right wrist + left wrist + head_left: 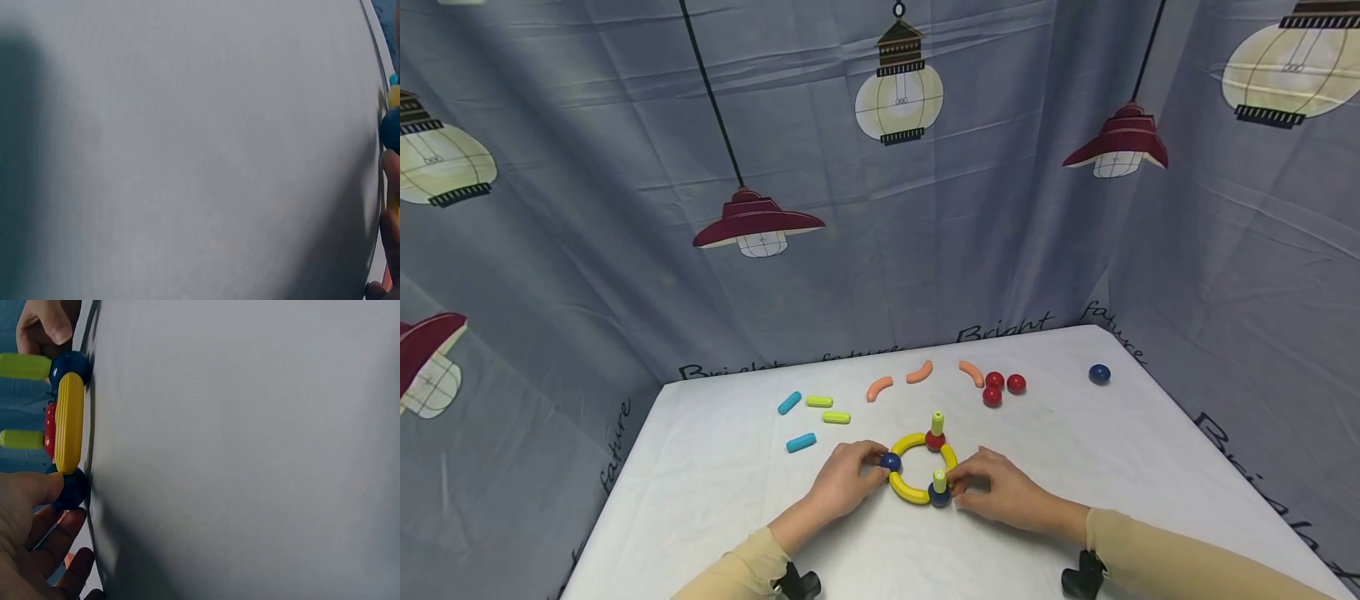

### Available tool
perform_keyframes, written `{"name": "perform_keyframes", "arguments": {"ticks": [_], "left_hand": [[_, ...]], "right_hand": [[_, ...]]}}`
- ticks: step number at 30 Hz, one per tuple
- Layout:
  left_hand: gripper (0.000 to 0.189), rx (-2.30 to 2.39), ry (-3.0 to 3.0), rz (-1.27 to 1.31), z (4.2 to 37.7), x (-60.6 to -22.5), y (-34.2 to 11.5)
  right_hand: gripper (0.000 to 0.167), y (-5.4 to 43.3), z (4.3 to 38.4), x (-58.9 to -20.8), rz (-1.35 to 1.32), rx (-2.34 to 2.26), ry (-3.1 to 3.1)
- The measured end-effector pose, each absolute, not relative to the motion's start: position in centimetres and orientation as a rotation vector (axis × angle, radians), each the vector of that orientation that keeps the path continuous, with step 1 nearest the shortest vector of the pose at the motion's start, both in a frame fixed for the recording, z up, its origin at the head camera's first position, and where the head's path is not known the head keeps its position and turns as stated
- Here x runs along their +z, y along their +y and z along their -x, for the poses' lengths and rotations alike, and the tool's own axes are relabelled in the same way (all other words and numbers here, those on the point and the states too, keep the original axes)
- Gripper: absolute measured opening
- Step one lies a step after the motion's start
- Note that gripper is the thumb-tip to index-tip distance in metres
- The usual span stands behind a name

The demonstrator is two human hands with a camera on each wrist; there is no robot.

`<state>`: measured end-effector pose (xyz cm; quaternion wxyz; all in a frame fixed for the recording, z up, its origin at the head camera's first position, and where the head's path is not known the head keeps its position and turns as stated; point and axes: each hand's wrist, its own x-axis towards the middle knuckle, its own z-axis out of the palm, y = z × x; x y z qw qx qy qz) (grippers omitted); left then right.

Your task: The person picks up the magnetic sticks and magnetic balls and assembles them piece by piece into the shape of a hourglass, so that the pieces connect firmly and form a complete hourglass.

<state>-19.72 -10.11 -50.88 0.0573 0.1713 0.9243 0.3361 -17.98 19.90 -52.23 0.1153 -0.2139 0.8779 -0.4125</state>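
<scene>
On the white table (700, 483), nearer the person's side than the far edge, lies a ring (910, 441) of three yellow curved rods joined by two blue balls and one red ball (935, 442); a lime-green rod (937, 422) stands upright on the red ball and a second lime-green rod (939, 480) on the near-right blue ball (938, 497). The left hand (844, 479) pinches the left blue ball (891, 462) between thumb and fingers, while the right hand (1006, 494) has its fingers curled about the near-right blue ball. The pieces look like hard, glossy plastic: probably light and stiff, not easily broken. The smooth balls may be slippery and inclined to roll under a fingertip, whereas the ribbed yellow rods, seen from the left wrist, should give better purchase. The weak places are likely the joints, which seem to rely on contact alone, perhaps magnets, so lifting by one ball could make the circle sag or part. Best to hold two opposite sides low, at ball and rod together, and keep it level. The upright rods would make poor handles: a sideways knock could tip them off.
</scene>
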Motion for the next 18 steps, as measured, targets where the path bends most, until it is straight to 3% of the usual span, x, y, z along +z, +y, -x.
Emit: {"name": "perform_keyframes", "arguments": {"ticks": [4,9,18], "left_hand": [[0.032,1.044,2.78,-0.533,20.0,-50.7,-10.1],[0.032,1.041,2.773,-0.556,20.4,-50.7,-9.8],[0.034,1.016,2.76,-0.592,20.9,-50.9,-8.6]], "right_hand": [[0.02,19.8,17.9,-51.8,0.535,-1.239,2.555],[0.015,20.2,19.1,-51.7,0.233,-1.288,2.677],[0.039,21.2,21.8,-52.6,0.219,-1.315,2.7]]}}
